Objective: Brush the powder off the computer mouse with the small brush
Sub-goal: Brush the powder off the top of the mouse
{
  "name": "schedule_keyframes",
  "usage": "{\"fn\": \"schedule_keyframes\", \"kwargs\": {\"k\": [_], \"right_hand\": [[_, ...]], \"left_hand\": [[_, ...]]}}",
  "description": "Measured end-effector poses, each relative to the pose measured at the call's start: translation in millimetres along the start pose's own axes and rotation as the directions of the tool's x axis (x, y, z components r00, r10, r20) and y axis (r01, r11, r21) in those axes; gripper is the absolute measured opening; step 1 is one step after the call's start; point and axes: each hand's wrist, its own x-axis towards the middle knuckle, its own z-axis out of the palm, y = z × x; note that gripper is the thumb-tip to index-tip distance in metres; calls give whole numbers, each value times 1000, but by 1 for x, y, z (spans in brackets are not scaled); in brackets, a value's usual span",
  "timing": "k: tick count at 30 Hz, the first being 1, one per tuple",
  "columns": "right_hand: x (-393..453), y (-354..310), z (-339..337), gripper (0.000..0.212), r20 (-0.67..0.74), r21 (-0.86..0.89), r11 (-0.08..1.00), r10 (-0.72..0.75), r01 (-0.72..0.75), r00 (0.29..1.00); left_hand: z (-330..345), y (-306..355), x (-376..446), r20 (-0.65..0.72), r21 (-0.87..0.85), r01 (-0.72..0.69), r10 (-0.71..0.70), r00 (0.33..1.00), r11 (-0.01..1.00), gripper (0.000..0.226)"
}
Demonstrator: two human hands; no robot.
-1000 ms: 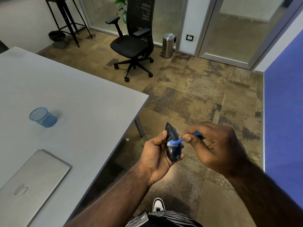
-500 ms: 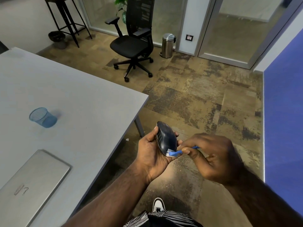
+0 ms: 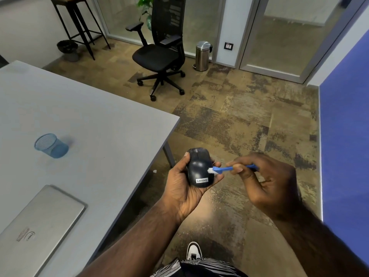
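Note:
A black computer mouse with a white Lenovo label lies top up in my left hand, held over the floor just off the table's corner. My right hand pinches a small blue brush by its handle. The brush lies nearly level, and its white bristles touch the right side of the mouse's back. My fingers hide the middle of the handle. I see no clear powder on the mouse.
A grey table stands to the left with a blue mesh cup and a closed silver laptop. Farther off are a black office chair, a steel bin and a stool. A blue wall runs along the right.
My left hand has turned the mouse from edge-on to top up. The brush moved from the mouse's lower end up to its right side.

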Motion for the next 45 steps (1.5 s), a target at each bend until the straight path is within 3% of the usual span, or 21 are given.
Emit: {"fn": "schedule_keyframes", "kwargs": {"k": [5,10,15,17,20,24,29,34,39,45], "right_hand": [[-8,-3,5,18,83,64,996,-61,56,995],[5,4,1,20,-82,-29,999,29,-31,996],[-2,1,7,17,49,86,996,0,-4,999],[1,1,9,17,-6,77,997,25,-25,1000],[8,5,9,18,-113,38,998,59,-55,992],[8,2,13,17,-34,47,999,9,-8,999],[21,11,8,14,-106,-67,992,104,-112,989],[18,3,10,17,8,50,998,47,-47,999],[27,10,10,12,-70,-29,990,139,-141,988],[30,6,14,12,13,-16,996,83,-83,996]], "left_hand": [[-2,2,2,6,-11,-11,11,1000,1000,50],[-3,2,3,28,-28,-11,12,1000,1000,43],[-5,2,4,42,-84,21,-17,999,996,50],[-6,3,4,53,-82,29,-25,998,996,49],[-4,3,4,54,0,18,-18,998,1000,44],[-5,-1,4,56,61,53,-56,997,997,52],[-3,-2,2,66,120,104,-112,992,987,62],[-6,-2,1,49,183,88,-98,994,979,59],[-8,-3,0,50,194,84,-96,994,977,59],[-9,-2,0,22,269,75,-84,996,960,55]]}}
